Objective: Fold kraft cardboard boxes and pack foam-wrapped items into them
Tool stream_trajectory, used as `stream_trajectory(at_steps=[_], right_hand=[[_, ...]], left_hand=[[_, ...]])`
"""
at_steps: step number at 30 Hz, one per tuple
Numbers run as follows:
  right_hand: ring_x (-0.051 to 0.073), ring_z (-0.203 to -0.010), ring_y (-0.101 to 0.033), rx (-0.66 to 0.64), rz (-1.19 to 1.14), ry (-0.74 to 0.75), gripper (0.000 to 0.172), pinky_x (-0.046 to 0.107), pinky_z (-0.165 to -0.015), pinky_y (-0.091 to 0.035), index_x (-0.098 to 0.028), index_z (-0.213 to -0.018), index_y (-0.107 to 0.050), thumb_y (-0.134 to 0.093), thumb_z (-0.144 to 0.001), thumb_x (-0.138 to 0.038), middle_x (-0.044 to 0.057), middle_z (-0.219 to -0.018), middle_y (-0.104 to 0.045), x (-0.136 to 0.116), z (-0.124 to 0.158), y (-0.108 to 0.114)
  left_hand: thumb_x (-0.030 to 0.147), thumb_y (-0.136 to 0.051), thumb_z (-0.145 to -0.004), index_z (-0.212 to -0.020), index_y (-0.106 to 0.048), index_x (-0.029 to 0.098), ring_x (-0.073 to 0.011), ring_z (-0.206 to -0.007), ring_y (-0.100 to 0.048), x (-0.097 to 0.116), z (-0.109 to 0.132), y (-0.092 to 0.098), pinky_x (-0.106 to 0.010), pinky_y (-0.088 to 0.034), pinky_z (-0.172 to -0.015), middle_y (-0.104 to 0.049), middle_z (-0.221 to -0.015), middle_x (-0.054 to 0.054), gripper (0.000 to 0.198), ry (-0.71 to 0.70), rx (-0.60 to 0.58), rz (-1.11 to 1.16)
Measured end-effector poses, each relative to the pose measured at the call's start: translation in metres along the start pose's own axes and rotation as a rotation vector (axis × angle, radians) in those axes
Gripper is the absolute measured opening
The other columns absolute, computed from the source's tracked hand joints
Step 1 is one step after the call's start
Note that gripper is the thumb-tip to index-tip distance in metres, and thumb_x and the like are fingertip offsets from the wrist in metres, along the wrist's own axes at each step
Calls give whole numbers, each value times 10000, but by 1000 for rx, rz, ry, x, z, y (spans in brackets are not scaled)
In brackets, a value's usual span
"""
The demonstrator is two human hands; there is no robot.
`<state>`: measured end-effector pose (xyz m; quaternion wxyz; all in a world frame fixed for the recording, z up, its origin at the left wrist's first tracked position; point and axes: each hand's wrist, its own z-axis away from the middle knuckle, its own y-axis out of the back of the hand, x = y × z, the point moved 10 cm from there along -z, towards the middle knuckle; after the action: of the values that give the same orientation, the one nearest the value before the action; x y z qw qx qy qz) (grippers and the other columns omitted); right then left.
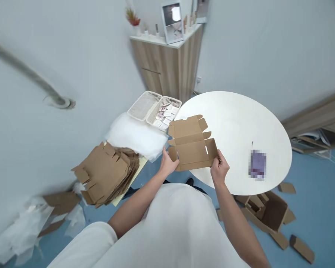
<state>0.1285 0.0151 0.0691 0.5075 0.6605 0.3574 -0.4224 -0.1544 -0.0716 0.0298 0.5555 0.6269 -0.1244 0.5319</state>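
Note:
Between my hands is a brown cardboard box blank (191,149), unfolded, with its side flaps turned partly up. My left hand (168,162) grips its near left corner, thumb on the inner face. At the near right flap, my right hand (220,168) pinches the edge with its fingers curled. The blank is held over the left part of a white oval table (240,119). Farther right on that table lies a small purple item (258,164), blurred out by pixels. To my left is a stack of flat cardboard blanks (106,171).
Beyond the stack lie white plastic sheets (136,134) and two white baskets, one holding small packets (166,113). An open carton (268,212) and loose cardboard boxes lie on the blue floor at right. A wooden cabinet (162,63) stands in the corner.

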Motion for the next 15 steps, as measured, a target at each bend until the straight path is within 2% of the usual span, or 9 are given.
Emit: stream_trajectory(at_steps=[3,7,9,11,13,15], right_hand=[[207,-1046,-552,104,39,-79,450,347,-887,-423,-149,-1177,-555,-347,-818,-323,98,-1174,-586,33,-5,40],[197,-897,-588,159,96,-276,462,312,-786,-430,-146,-1134,-571,-335,-834,-406,100,-1038,-642,87,1,74],[196,-836,-582,149,120,-372,472,304,-752,-420,-143,-1064,-601,-332,-826,-448,96,-942,-658,112,7,81],[200,-862,-562,151,132,-436,461,303,-766,-405,-142,-983,-623,-341,-808,-462,101,-937,-645,131,12,86],[201,-891,-542,138,138,-488,414,299,-781,-395,-149,-900,-634,-361,-783,-439,100,-951,-628,146,13,88],[193,-825,-539,90,148,-550,357,288,-736,-399,-157,-823,-631,-370,-758,-392,80,-870,-629,157,12,87]], left_hand=[[199,-547,-706,-1346,-158,187,-201,-968,-570,17,-8,-48,-342,-451,-821,-492,-1199,-132,749,-6,-163,4],[101,-437,-713,-1168,-454,170,-179,-950,-579,34,-14,-97,-308,-469,-793,-589,-1107,-89,461,-25,-383,10],[95,-425,-713,-1082,-529,161,-186,-938,-583,34,-18,-112,-312,-475,-781,-622,-1055,-80,389,10,-442,11],[101,-431,-716,-1060,-558,153,-188,-911,-593,31,-24,-123,-318,-482,-767,-636,-1037,-78,370,41,-468,20],[110,-455,-714,-1058,-574,149,-191,-903,-596,25,-33,-130,-323,-482,-769,-643,-1028,-77,365,50,-470,31],[121,-481,-714,-1049,-585,146,-190,-908,-599,16,-45,-134,-323,-479,-782,-648,-1024,-74,352,70,-453,64]])
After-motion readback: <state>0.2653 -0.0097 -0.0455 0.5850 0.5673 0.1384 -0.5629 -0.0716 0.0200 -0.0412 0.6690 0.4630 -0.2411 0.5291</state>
